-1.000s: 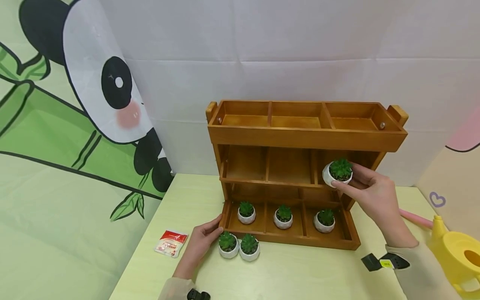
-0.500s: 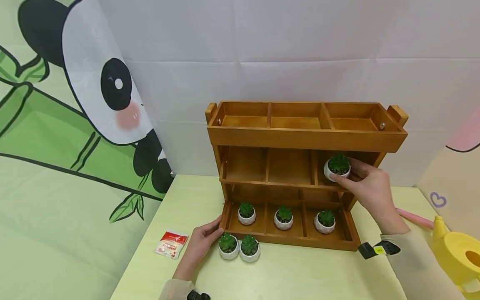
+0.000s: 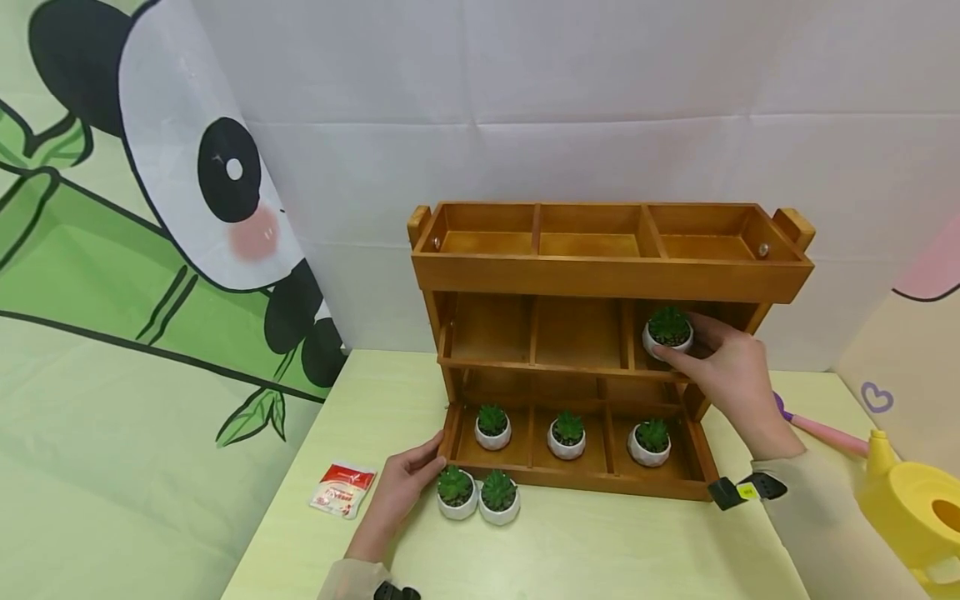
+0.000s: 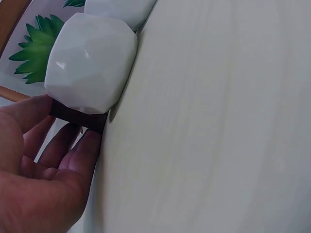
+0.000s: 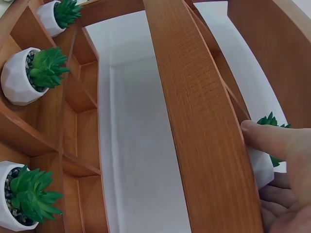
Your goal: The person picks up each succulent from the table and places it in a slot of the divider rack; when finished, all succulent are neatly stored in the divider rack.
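Observation:
My right hand (image 3: 723, 367) pinches the white pot of a small potted succulent (image 3: 669, 329), thumb in front. It holds it at the right compartment of the middle tier of the brown wooden shelf (image 3: 611, 275); in the right wrist view the pot (image 5: 261, 167) is behind the tier's front board, partly hidden. Whether its base touches the tier is hidden. My left hand (image 3: 405, 483) grips the shelf's lower left corner, fingers at the side, as the left wrist view shows. Beside that hand, a succulent (image 3: 456, 492) and another succulent (image 3: 498, 497) stand on the table.
Three succulents, the left (image 3: 492, 427), middle (image 3: 567, 434) and right (image 3: 649, 442), each occupy a bottom-tier compartment. A red-and-white packet (image 3: 342, 490) lies on the left of the table. A yellow watering can (image 3: 911, 508) and a pink-handled tool (image 3: 828, 434) lie right of the shelf.
My right hand has carried the succulent slightly left and farther back into the middle tier's right compartment. The left hand stays at the shelf corner.

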`<state>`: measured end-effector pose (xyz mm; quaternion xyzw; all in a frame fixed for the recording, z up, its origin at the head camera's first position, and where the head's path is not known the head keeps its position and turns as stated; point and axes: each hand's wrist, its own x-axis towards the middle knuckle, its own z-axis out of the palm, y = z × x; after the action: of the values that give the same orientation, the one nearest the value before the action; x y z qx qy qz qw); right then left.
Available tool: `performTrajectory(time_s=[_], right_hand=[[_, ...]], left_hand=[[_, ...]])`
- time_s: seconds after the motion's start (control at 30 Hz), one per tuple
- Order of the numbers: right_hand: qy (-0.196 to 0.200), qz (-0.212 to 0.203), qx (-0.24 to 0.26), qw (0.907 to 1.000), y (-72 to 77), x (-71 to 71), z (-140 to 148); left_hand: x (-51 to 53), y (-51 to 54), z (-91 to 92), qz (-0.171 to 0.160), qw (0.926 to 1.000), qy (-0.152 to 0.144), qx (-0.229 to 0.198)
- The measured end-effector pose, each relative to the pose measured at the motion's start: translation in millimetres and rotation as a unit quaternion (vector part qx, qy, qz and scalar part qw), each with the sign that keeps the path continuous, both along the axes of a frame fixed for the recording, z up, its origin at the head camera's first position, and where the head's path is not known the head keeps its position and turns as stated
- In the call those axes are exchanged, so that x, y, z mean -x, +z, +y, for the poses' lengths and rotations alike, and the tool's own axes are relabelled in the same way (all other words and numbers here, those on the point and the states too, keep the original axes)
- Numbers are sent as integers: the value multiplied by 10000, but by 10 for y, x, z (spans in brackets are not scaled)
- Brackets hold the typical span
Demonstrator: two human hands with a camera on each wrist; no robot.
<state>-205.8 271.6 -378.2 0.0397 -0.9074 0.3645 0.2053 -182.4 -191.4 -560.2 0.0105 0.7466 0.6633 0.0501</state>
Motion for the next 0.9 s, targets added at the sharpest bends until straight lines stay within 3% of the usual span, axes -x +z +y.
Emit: performTrajectory(time_s=[0.9], right_hand=[[-141,-64,-517,9985,46,-79,-32]], left_hand=[[12,-6,5,-31,10000,18,69]])
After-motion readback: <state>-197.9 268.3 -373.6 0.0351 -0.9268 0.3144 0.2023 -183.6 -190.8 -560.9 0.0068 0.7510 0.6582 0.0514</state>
